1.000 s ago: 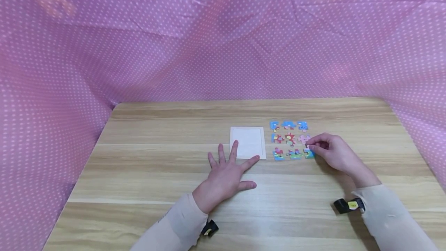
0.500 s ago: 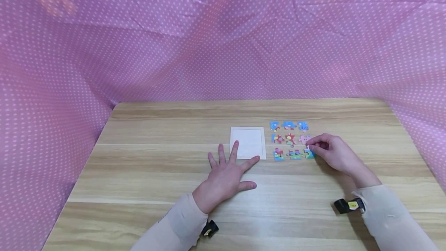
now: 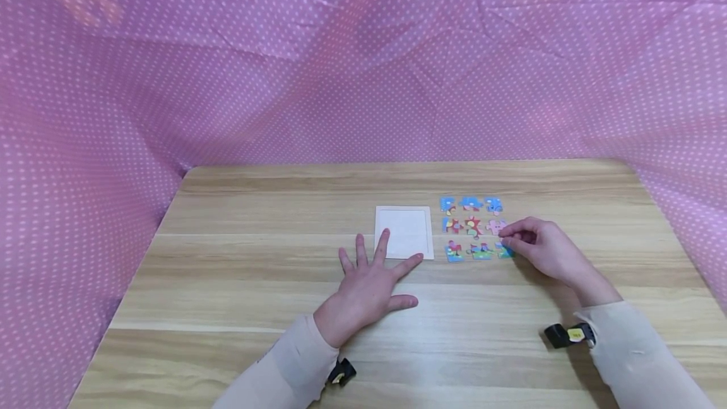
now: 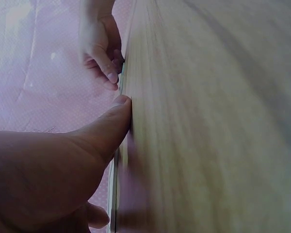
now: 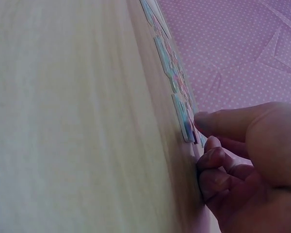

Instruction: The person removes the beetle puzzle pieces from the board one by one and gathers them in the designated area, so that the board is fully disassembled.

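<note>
My left hand [image 3: 366,292] lies with fingers spread on the wooden table, two fingertips on the near part of a white square puzzle frame [image 3: 404,223]. To the frame's right, small jigsaw pieces [image 3: 473,227] in blue, red, pink and green lie in three rows of three, slightly apart. My right hand [image 3: 545,248] is at the near right corner of this group. Its thumb and forefinger pinch the green and blue puzzle piece [image 3: 505,252], whose upper part is hidden by the thumb. In the right wrist view the thumb tip meets this piece [image 5: 183,121] and the other fingers are curled.
The light wooden table [image 3: 255,219] runs to a back edge beyond the frame and pieces. Pink dotted cloth [image 3: 363,81] hangs behind it and at both sides. A black wrist camera [image 3: 568,335] hangs below the right sleeve, another [image 3: 342,372] below the left.
The near right puzzle piece has shifted very slightly to the right under my right thumb, which covers more of its top. My left hand and the frame have stayed still.
</note>
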`<action>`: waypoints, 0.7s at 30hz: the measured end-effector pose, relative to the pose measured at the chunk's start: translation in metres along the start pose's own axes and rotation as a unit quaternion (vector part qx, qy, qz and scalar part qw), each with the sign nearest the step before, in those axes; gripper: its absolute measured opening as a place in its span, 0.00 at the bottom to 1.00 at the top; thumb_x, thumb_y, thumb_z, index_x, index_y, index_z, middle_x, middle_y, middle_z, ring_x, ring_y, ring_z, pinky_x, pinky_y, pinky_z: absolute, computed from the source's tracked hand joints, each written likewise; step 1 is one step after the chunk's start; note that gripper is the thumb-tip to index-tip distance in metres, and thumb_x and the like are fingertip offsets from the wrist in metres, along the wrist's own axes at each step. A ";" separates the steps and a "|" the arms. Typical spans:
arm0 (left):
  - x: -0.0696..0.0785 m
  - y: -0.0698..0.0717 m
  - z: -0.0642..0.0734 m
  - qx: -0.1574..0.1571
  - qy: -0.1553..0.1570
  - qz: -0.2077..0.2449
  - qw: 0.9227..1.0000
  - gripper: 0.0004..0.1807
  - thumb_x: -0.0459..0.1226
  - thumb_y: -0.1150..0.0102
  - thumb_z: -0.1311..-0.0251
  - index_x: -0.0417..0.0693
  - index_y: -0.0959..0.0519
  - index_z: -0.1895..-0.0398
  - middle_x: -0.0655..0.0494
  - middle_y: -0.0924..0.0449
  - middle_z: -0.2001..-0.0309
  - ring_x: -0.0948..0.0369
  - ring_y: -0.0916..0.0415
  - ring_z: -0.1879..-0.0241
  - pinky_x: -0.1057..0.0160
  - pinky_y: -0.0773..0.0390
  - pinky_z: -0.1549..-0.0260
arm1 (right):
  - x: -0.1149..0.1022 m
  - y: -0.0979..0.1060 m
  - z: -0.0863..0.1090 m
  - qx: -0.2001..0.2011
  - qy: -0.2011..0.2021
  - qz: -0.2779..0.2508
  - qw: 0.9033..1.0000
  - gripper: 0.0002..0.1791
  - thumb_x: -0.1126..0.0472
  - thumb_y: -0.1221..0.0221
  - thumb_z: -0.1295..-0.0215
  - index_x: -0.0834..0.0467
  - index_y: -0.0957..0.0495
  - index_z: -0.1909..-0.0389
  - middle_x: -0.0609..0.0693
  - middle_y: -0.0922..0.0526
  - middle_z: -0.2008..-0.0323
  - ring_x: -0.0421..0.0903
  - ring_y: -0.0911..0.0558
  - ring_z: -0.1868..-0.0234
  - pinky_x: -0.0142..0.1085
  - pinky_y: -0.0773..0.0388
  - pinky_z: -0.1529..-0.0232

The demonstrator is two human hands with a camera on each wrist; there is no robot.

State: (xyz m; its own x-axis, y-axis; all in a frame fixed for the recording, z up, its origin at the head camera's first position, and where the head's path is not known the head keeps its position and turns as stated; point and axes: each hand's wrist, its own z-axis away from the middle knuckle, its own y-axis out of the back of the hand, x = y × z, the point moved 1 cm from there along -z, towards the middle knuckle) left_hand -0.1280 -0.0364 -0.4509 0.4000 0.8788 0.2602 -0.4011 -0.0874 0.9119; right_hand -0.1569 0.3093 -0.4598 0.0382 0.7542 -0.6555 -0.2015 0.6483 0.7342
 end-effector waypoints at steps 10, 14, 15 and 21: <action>0.000 -0.001 0.000 -0.005 0.000 0.012 1.000 0.43 0.68 0.39 0.33 0.87 0.44 0.16 0.38 0.69 0.11 0.17 0.66 0.20 0.11 0.55 0.31 | 0.000 0.000 0.004 -0.001 0.003 -0.012 1.000 0.16 0.55 0.42 0.17 0.62 0.16 0.42 0.56 0.12 0.53 0.45 0.22 0.58 0.31 0.24 0.61; -0.002 0.000 0.001 -0.002 -0.002 0.013 1.000 0.44 0.68 0.40 0.32 0.86 0.44 0.15 0.39 0.69 0.11 0.19 0.64 0.19 0.12 0.54 0.30 | -0.001 0.001 0.007 0.014 0.018 -0.020 1.000 0.17 0.56 0.43 0.16 0.63 0.16 0.41 0.57 0.11 0.53 0.42 0.21 0.60 0.31 0.23 0.61; -0.003 0.000 0.001 -0.002 -0.002 0.014 1.000 0.44 0.68 0.40 0.32 0.86 0.45 0.15 0.39 0.69 0.10 0.19 0.65 0.18 0.12 0.54 0.30 | -0.002 0.002 0.008 0.019 0.020 -0.022 0.999 0.17 0.56 0.44 0.16 0.63 0.16 0.41 0.57 0.11 0.53 0.42 0.21 0.60 0.31 0.23 0.62; -0.013 0.004 0.002 0.024 -0.017 0.008 1.000 0.41 0.67 0.48 0.25 0.79 0.46 0.13 0.39 0.65 0.10 0.27 0.65 0.15 0.20 0.57 0.22 | -0.012 0.003 0.014 0.058 0.042 -0.028 0.997 0.18 0.56 0.44 0.16 0.63 0.16 0.40 0.59 0.11 0.51 0.39 0.22 0.60 0.29 0.24 0.60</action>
State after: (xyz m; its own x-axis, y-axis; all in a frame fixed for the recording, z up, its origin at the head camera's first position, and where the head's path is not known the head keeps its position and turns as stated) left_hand -0.1329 -0.0489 -0.4499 0.4217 0.8612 0.2838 -0.3679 -0.1235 0.9216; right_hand -0.1446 0.3033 -0.4470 -0.0370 0.7086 -0.7046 -0.0870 0.7001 0.7087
